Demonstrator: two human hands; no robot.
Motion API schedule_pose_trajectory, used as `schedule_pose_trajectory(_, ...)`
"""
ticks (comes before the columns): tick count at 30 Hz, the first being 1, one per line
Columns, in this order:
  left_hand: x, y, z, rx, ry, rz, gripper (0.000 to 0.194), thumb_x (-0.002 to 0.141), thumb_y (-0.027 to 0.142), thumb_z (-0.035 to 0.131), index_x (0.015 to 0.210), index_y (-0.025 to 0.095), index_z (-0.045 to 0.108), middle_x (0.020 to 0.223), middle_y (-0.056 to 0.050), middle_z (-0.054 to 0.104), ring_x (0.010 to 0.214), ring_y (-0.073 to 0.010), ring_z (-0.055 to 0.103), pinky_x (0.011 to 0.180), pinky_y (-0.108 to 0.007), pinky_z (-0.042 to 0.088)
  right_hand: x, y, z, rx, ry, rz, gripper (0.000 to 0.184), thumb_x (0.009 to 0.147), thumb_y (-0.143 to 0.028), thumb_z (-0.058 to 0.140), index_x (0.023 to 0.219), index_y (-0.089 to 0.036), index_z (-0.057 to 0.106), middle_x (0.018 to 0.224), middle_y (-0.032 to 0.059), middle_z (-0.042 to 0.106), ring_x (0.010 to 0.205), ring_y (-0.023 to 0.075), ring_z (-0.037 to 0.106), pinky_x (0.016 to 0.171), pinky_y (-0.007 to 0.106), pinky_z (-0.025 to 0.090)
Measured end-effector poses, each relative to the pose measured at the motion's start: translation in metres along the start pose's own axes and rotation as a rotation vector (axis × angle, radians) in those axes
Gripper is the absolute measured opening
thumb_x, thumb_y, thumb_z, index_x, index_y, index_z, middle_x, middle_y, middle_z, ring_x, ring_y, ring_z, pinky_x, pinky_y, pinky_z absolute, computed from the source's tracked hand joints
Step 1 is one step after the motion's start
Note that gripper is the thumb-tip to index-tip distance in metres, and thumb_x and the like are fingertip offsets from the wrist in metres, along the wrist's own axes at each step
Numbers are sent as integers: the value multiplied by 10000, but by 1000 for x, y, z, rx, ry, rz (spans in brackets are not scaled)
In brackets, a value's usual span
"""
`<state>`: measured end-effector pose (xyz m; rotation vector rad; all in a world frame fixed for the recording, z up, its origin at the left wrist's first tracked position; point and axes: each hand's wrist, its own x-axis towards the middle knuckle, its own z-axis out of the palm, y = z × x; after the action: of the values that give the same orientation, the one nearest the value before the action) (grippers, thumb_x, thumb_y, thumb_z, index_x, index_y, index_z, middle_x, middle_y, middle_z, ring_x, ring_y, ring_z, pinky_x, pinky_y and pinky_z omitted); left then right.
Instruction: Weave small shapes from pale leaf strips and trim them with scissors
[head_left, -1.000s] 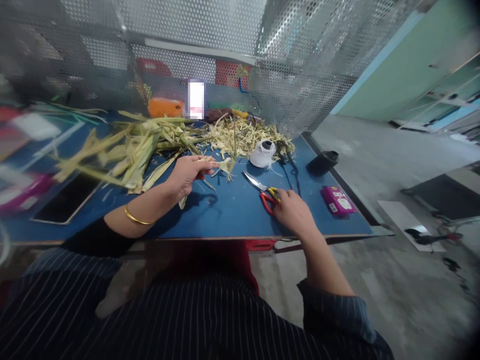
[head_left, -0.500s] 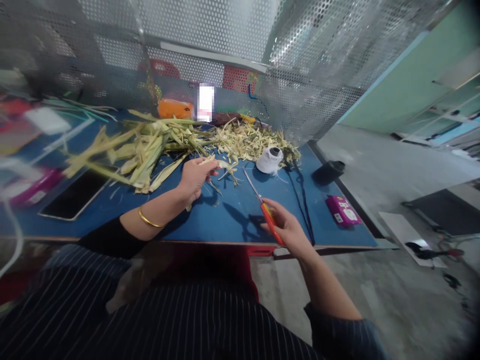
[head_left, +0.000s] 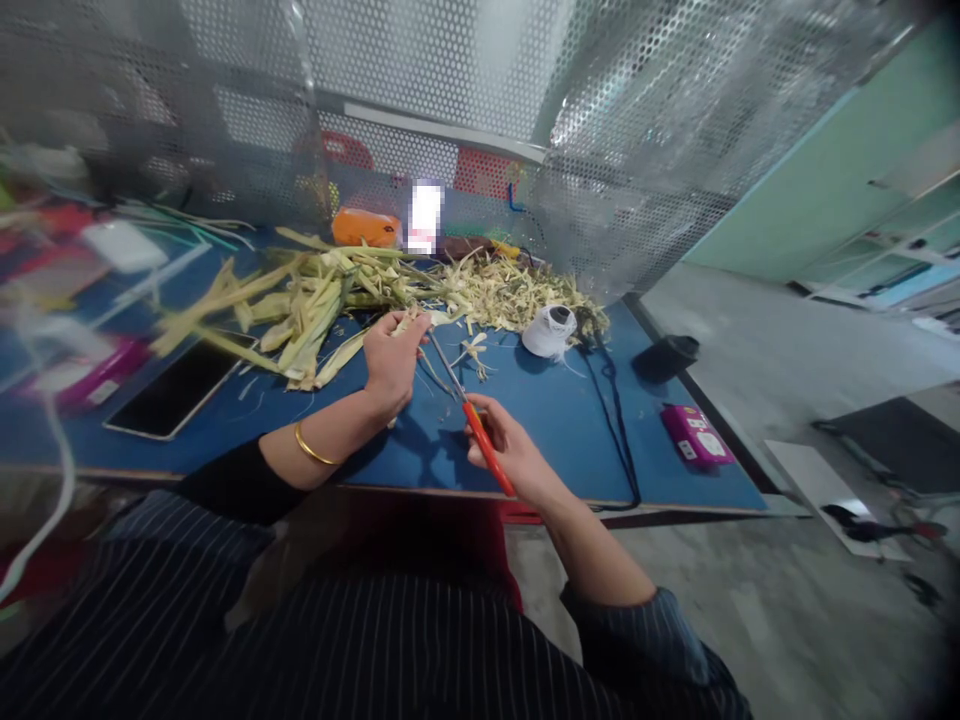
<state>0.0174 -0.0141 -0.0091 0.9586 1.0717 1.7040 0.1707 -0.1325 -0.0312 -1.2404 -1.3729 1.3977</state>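
Note:
My left hand (head_left: 391, 362), with a gold bangle on its wrist, is closed on a pale strip of dry husk (head_left: 441, 318) that sticks out past the thumb. In my right hand (head_left: 508, 450) is a pair of scissors with red-orange handles (head_left: 489, 452). Their blades point up and left, with the tips close to the left fingers and the strip; whether they touch it I cannot tell. Just right of the blades a small shredded husk piece (head_left: 475, 352) lies on the blue table (head_left: 555, 425). Behind the left hand lie long husk leaves (head_left: 319, 315).
A heap of husk scraps (head_left: 517, 290) lies at the back, beside a white thread cone (head_left: 549, 330). To the right are a dark cord (head_left: 619, 430), a black cone (head_left: 666, 357) and a purple pack (head_left: 696, 436). A dark phone (head_left: 180, 390) lies left. Perforated sheeting (head_left: 435, 60) hangs behind.
My right hand has carried the scissors left, so the blade tips have come up to the left fingers. My left hand keeps its grip on the strip. The view has shifted slightly.

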Motion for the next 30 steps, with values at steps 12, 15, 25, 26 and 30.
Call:
schedule_pose_trajectory(12,-17,-4,4,-35,-25,-65,162,698,293,710,721,152,636,666,12,601,567,-92,530,463,-185,396,15,-17,19,112,163,-50,532,649,-450,762,1073,-225,533,674,-80,456,549,77,403,517,235,323)
schedule_pose_trajectory(15,-19,-7,6,-60,-45,-95,177,682,293,719,741,146,640,703,4,617,572,-97,543,462,-196,417,19,-18,22,175,185,-24,519,700,-517,714,1082,-204,557,639,-84,439,480,63,375,458,231,284)
schedule_pose_trajectory(25,-21,-12,7,-85,-59,-143,175,663,281,728,711,143,631,683,0,616,575,-108,576,473,-212,462,20,-9,17,-11,249,-47,479,682,-526,736,992,-167,672,534,-77,427,441,63,325,433,225,280)
schedule_pose_trajectory(26,-21,-12,7,-82,-63,-143,180,664,287,731,710,144,632,688,-1,619,578,-107,577,473,-210,461,20,-8,17,-40,254,-59,469,697,-531,720,989,-166,677,528,-74,430,445,68,335,437,226,291)
schedule_pose_trajectory(30,-16,-9,4,-67,-41,-131,176,674,285,732,733,150,634,708,0,626,584,-100,583,463,-190,444,18,-5,8,-209,252,-135,465,729,-512,694,1006,-139,692,594,-36,543,518,98,449,510,235,395)
